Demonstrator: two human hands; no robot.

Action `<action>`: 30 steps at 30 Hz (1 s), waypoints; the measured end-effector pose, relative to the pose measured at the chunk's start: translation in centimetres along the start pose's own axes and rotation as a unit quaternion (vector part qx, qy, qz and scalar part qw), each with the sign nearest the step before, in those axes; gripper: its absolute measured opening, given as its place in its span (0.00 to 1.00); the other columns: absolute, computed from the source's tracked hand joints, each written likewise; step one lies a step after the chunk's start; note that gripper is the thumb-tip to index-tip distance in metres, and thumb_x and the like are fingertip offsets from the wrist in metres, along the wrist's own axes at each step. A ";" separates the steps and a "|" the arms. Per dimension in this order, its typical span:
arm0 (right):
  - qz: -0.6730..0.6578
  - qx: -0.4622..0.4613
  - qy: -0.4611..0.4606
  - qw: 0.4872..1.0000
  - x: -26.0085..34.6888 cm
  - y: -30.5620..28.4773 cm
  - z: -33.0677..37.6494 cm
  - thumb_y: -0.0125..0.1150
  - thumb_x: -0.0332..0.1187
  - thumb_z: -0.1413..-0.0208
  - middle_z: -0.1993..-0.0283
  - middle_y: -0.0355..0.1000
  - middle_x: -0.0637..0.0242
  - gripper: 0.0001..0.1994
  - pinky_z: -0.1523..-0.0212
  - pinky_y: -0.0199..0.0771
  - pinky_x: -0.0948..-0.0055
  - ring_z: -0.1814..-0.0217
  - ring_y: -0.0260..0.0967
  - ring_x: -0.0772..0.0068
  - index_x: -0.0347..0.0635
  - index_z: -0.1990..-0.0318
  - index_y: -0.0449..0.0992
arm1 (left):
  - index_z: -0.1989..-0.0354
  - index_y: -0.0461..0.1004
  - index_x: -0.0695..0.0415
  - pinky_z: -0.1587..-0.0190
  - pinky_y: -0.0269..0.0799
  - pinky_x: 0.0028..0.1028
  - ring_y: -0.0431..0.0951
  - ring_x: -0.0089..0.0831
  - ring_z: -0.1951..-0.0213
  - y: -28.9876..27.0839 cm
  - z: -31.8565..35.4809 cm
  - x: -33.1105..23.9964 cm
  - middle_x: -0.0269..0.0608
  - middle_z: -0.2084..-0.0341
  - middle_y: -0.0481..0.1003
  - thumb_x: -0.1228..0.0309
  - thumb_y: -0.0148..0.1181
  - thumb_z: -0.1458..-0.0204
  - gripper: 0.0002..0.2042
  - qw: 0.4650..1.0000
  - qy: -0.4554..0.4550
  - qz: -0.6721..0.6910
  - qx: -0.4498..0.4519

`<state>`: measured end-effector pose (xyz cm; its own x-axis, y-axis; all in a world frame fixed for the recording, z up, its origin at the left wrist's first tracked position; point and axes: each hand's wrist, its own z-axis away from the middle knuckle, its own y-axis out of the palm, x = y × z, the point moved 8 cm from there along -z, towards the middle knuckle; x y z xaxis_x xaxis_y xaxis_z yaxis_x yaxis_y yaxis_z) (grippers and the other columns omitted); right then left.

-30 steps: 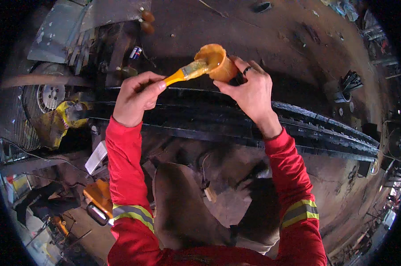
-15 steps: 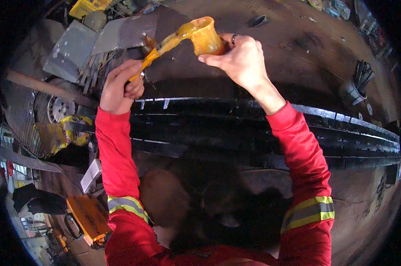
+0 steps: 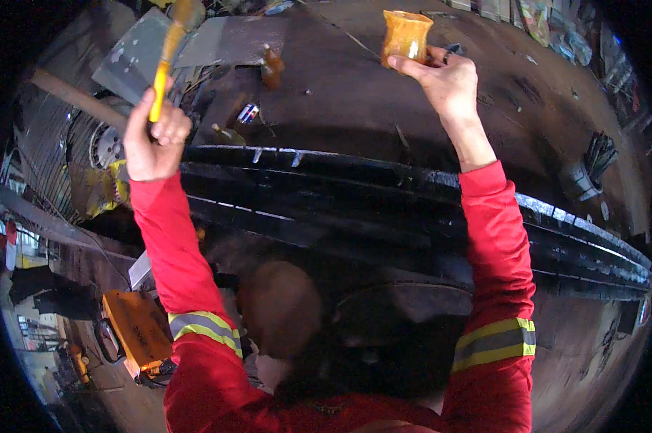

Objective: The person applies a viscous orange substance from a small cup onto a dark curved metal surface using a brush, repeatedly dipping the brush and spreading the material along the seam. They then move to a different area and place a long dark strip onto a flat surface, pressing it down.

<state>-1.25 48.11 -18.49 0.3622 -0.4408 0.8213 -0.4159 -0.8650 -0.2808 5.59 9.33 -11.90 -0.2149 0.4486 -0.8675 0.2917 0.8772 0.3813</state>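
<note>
My left hand [image 3: 153,141] is closed around the yellow handle of a paintbrush [image 3: 163,76], raised at the upper left with its bristle end blurred and pointing up. At the upper right, my right hand [image 3: 445,83] grips a small yellow-orange cup [image 3: 407,32] smeared with a glossy coating. The thumb lies across the cup's near side; what is inside cannot be seen. Brush and cup are held far apart. Below both hands, long black beams [image 3: 326,173] run across the view, touched by neither hand.
A drink can [image 3: 248,114] and a brown bottle [image 3: 271,68] are on the floor beyond the beams. Grey sheets [image 3: 228,40] lie far left, near a wheel [image 3: 105,148]. An orange machine [image 3: 135,328] sits at lower left; a bucket of rods [image 3: 584,180] stands right.
The brush has come away from the cup's rim and swung up and left with my left hand. My right hand has carried the cup to the right and farther up.
</note>
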 end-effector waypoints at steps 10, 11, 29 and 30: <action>-0.086 0.083 0.069 0.990 1.8 2.8 2.6 0.73 0.33 0.61 0.62 0.75 0.61 0.24 0.54 0.67 0.79 0.61 0.70 0.78 0.24 0.58 0.73 | 0.64 0.67 0.61 0.80 0.51 0.20 0.55 0.19 0.83 -10.9 9.7 -4.7 0.30 0.85 0.58 0.69 0.52 0.46 0.08 0.965 0.090 -0.035 -0.244; -0.070 0.082 0.074 0.991 1.6 2.4 2.1 0.72 0.33 0.60 0.62 0.75 0.62 0.23 0.54 0.67 0.79 0.61 0.70 0.78 0.24 0.58 0.74 | 0.67 0.67 0.59 0.81 0.52 0.20 0.57 0.19 0.84 -12.2 11.4 -5.3 0.30 0.84 0.61 0.69 0.54 0.48 0.07 0.947 0.102 -0.063 -0.297; -0.087 0.113 0.041 0.989 5.2 4.8 3.9 0.69 0.30 0.56 0.57 0.74 0.61 0.21 0.47 0.64 0.75 0.54 0.69 0.75 0.27 0.55 0.73 | 0.67 0.78 0.59 0.74 0.69 0.29 0.75 0.31 0.79 -39.7 22.4 0.4 0.38 0.82 0.75 0.67 0.61 0.57 0.11 0.571 -0.034 -0.556 -0.603; -0.050 0.098 0.030 0.993 4.9 3.3 3.2 0.69 0.30 0.56 0.57 0.74 0.61 0.21 0.48 0.64 0.75 0.54 0.70 0.75 0.27 0.55 0.73 | 0.63 0.78 0.57 0.59 0.71 0.33 0.78 0.40 0.65 -36.7 19.2 4.0 0.45 0.72 0.79 0.63 0.62 0.59 0.16 0.568 -0.131 -0.555 -0.593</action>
<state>1.79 42.32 -17.03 0.3400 -0.3404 0.8767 -0.2083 -0.9363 -0.2828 11.90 -24.32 -35.46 0.5391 -0.3984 -0.7420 -0.7549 0.1620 -0.6355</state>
